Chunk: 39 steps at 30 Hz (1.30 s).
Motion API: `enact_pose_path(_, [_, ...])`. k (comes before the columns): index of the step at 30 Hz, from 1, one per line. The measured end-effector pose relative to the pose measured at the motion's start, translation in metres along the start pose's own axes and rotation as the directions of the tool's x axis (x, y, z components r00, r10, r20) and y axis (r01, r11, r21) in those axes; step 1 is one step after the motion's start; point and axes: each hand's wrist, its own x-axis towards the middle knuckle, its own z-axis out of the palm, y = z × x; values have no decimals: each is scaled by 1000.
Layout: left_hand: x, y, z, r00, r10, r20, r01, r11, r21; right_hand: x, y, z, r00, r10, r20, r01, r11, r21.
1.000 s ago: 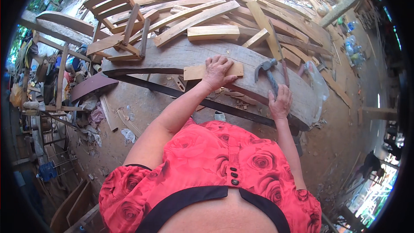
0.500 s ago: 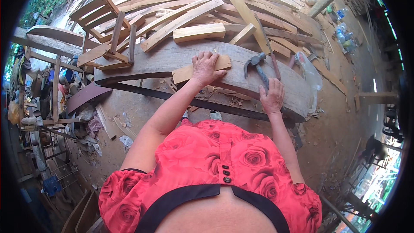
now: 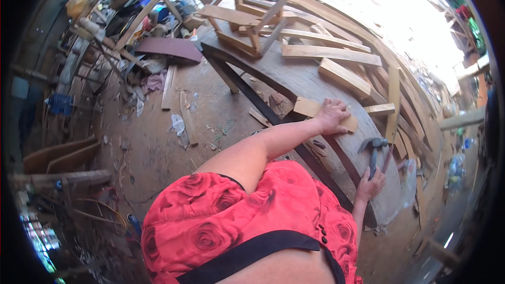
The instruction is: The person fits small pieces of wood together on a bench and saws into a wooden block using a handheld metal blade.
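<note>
- The person's two hands are apart from each other, each closed on a different thing.
- The left hand [image 3: 332, 115] is clamped over a pale rectangular wooden block [image 3: 307, 107], which lies across the near edge of the bench [image 3: 302, 76], a thick, greyish, curved plank.
- The right hand [image 3: 371, 185] is closed around the lower handle of a claw hammer [image 3: 374, 152], its head pointing away from the person; whether the head touches the bench cannot be told.
- Just right of the hammer is a slim reddish-brown rod [image 3: 388, 159].
- A small slatted wooden chair [image 3: 256, 18] stands at the far left end of the bench.
- Along the far edge, sawn lengths of timber [image 3: 344, 78] lie heaped at various angles.
- A clear plastic bag [image 3: 408, 183] hangs beside the right end.
- Left of the bench, a curved purplish-brown panel [image 3: 169, 49] sits above a littered dirt floor [image 3: 150, 142].
</note>
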Motion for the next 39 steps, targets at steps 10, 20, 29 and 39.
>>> enact_pose_path(10, [-1,-7,2,1000,6,7,-6,1000,1,19,19,21,997,-50,66,32,969,244])
enact_pose_path(20, [-2,-7,5,999,-15,44,16,1000,-12,27,-41,-30,860,50,507,-481,407,777])
enact_pose_path(29, [-2,-4,-4,999,-16,37,17,999,-36,34,-65,-20,864,-62,500,-408,497,766])
enact_pose_path(39, [1,-4,6,999,-23,30,24,999,-41,33,-70,-16,853,-93,513,-395,529,751])
